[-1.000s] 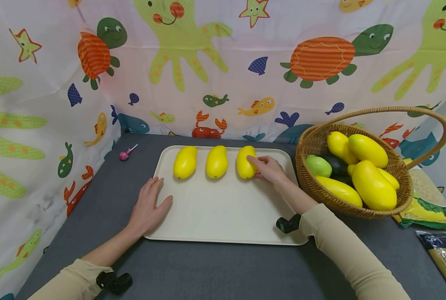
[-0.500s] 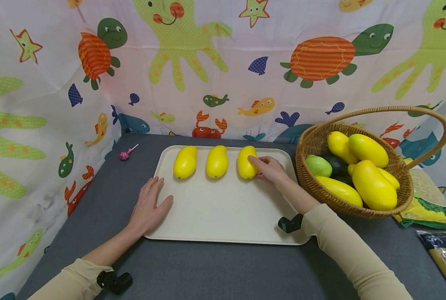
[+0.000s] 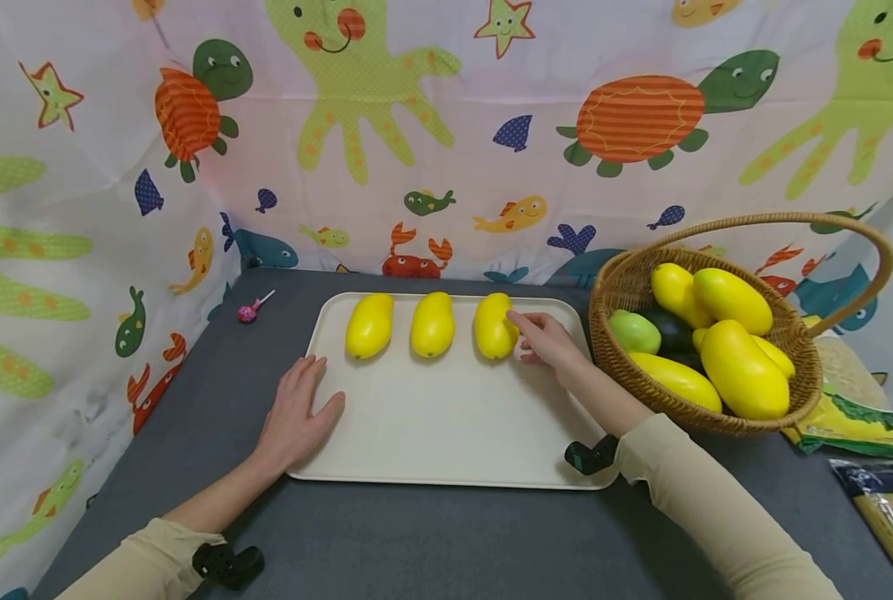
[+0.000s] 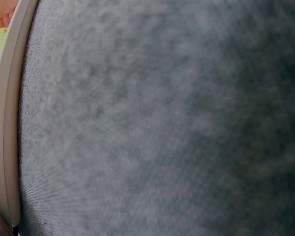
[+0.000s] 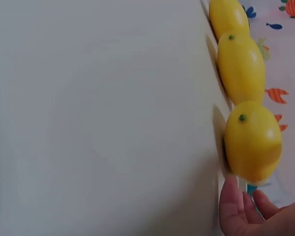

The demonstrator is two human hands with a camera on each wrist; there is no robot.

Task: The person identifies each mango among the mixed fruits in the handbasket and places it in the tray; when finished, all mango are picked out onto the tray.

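Observation:
Three yellow mangoes stand in a row along the far side of a cream tray [image 3: 431, 425]: the left mango [image 3: 369, 327], the middle mango [image 3: 432, 325] and the right mango [image 3: 495, 329]. My right hand [image 3: 551, 346] is beside the right mango, its fingertips right at the fruit's side. In the right wrist view the fingers [image 5: 231, 206] lie just below that mango, with the thumb spread apart at the picture's edge. My left hand [image 3: 296, 417] rests on the tray's left edge, fingers extended and thumb spread. The left wrist view shows mostly grey tabletop [image 4: 137, 118] and the tray's rim.
A wicker basket [image 3: 746, 427] with a tall handle stands right of the tray, holding several yellow mangoes, a green fruit [image 3: 634, 332] and a dark one. Yellow-green [image 3: 855, 429] and clear packages [image 3: 892, 508] lie farther right. A pink lollipop [image 3: 247, 313] lies at the back left.
My right hand has loosened from the right mango and drawn slightly to the right, while the mango stays in the row. The left hand has not moved.

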